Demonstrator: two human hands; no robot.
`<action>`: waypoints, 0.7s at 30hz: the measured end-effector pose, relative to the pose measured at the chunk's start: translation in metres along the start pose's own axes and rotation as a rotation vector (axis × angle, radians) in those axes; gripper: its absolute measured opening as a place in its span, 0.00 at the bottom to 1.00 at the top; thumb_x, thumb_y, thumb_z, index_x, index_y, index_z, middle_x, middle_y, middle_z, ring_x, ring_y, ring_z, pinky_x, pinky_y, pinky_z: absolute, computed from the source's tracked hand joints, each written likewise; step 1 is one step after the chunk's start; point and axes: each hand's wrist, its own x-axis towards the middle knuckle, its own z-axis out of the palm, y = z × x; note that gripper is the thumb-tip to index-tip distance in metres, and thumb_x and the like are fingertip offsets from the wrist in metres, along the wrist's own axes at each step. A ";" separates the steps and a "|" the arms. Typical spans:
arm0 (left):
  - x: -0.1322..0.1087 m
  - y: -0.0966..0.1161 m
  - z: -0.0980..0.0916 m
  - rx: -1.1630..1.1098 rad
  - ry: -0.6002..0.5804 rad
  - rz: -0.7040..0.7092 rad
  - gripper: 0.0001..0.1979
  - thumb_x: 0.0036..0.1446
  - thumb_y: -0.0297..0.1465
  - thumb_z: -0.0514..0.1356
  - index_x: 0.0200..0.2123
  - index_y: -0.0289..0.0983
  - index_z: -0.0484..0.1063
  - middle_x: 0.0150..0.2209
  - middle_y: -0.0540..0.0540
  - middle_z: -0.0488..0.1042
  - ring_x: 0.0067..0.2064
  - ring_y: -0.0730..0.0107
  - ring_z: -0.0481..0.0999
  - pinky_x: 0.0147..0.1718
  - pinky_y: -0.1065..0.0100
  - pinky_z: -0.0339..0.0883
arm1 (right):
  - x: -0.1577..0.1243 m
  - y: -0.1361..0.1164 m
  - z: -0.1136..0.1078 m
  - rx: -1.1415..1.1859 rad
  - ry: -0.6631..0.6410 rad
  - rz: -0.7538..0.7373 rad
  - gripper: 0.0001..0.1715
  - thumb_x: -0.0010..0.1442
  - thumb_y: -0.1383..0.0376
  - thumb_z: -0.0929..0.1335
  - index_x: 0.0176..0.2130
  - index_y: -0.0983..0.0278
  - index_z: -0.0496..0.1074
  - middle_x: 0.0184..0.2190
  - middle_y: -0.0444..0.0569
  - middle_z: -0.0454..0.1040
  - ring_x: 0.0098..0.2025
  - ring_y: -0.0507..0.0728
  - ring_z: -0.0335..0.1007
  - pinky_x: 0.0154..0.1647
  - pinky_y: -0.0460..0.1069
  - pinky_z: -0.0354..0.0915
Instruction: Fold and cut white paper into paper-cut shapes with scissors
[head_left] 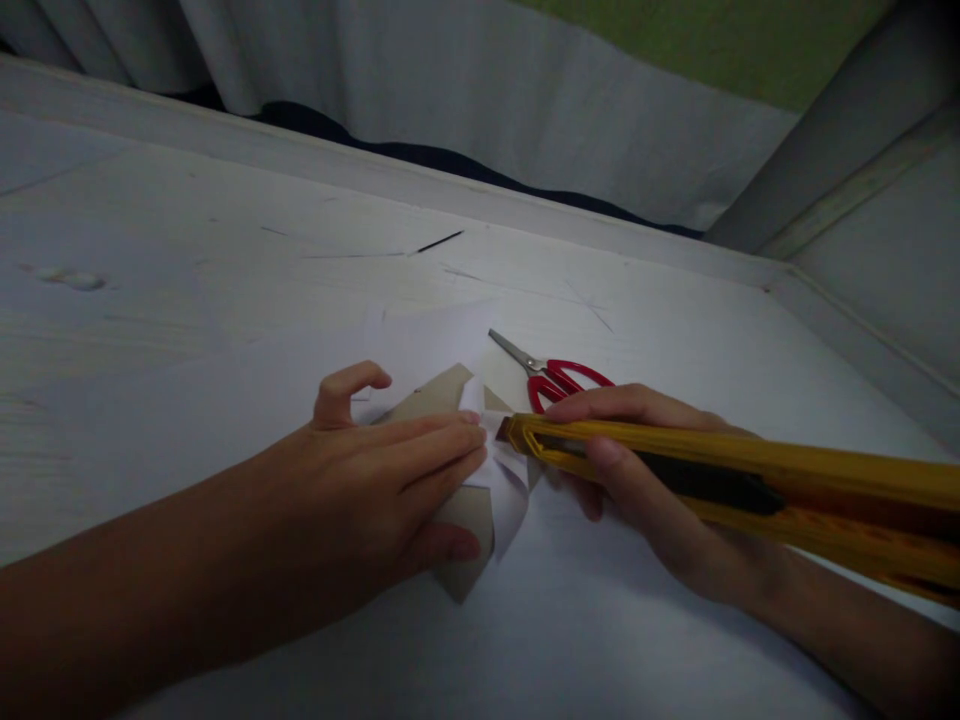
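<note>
My left hand (375, 480) lies with its fingers stretched out flat on a small grey piece of cardboard (459, 590) and folded white paper (511, 505). Its index finger is bent up off the surface, and the fingers hide part of both pieces. In my right hand (652, 490) is a yellow utility knife (697, 450) with a dark slider. The knife's tip touches or hovers just over the white paper, close to my left fingertips; I cannot tell which. Red-handled scissors (536, 368) lie just beyond my right hand.
A white sheet of paper (247, 400) spreads across the white tabletop (712, 320) on the left. A thin black stick (439, 242) and thin paper strips (592, 305) lie farther back. A raised rim (465, 200) runs along the back, before a curtain (450, 90).
</note>
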 end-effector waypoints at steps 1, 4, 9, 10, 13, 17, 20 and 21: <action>0.000 0.000 0.001 0.000 0.004 -0.008 0.12 0.56 0.33 0.46 0.38 0.40 0.68 0.37 0.50 0.72 0.36 0.69 0.70 0.54 0.54 0.34 | -0.001 0.002 0.000 0.010 0.001 0.004 0.11 0.53 0.62 0.64 0.39 0.61 0.69 0.24 0.46 0.71 0.26 0.52 0.68 0.19 0.44 0.62; 0.000 0.000 0.002 -0.007 0.015 -0.030 0.12 0.56 0.35 0.46 0.37 0.42 0.68 0.36 0.50 0.72 0.36 0.68 0.69 0.54 0.54 0.35 | -0.002 0.004 0.002 0.023 0.004 -0.012 0.11 0.53 0.63 0.64 0.38 0.60 0.70 0.23 0.46 0.72 0.25 0.52 0.68 0.18 0.44 0.61; 0.002 0.002 0.001 -0.029 0.024 -0.046 0.13 0.56 0.35 0.45 0.37 0.42 0.68 0.38 0.50 0.72 0.36 0.67 0.70 0.53 0.54 0.38 | 0.000 0.004 0.005 0.037 -0.008 -0.042 0.10 0.52 0.64 0.65 0.37 0.61 0.70 0.22 0.45 0.71 0.23 0.51 0.68 0.17 0.43 0.61; 0.003 0.002 0.001 -0.031 0.025 -0.047 0.14 0.56 0.35 0.45 0.36 0.42 0.68 0.37 0.50 0.72 0.36 0.67 0.70 0.53 0.53 0.39 | 0.000 0.004 0.005 0.041 -0.012 -0.045 0.10 0.52 0.65 0.65 0.37 0.61 0.71 0.22 0.45 0.71 0.22 0.50 0.67 0.17 0.43 0.61; 0.004 0.003 0.001 -0.033 0.024 -0.059 0.14 0.56 0.35 0.45 0.36 0.42 0.69 0.35 0.50 0.72 0.35 0.66 0.70 0.52 0.51 0.40 | -0.001 0.004 0.005 0.046 -0.027 -0.048 0.10 0.52 0.65 0.65 0.37 0.61 0.70 0.22 0.44 0.71 0.21 0.49 0.67 0.17 0.43 0.61; 0.004 0.004 0.001 -0.040 0.023 -0.074 0.13 0.55 0.34 0.46 0.36 0.42 0.69 0.34 0.50 0.71 0.38 0.64 0.69 0.51 0.51 0.43 | 0.000 0.002 0.005 0.033 -0.057 -0.067 0.10 0.53 0.66 0.64 0.37 0.61 0.70 0.21 0.43 0.71 0.19 0.48 0.65 0.15 0.42 0.59; 0.003 0.004 0.001 -0.029 0.021 -0.074 0.12 0.55 0.33 0.46 0.36 0.42 0.68 0.35 0.50 0.70 0.39 0.64 0.69 0.52 0.52 0.43 | 0.002 -0.001 0.005 -0.001 -0.045 -0.093 0.08 0.53 0.66 0.64 0.36 0.61 0.70 0.19 0.42 0.70 0.17 0.47 0.63 0.14 0.42 0.58; 0.002 0.004 0.002 -0.019 0.020 -0.070 0.12 0.56 0.33 0.46 0.36 0.42 0.68 0.35 0.50 0.70 0.39 0.64 0.69 0.52 0.51 0.43 | 0.003 -0.002 0.005 -0.019 -0.038 -0.099 0.08 0.52 0.66 0.65 0.35 0.61 0.70 0.18 0.42 0.69 0.16 0.47 0.63 0.14 0.42 0.58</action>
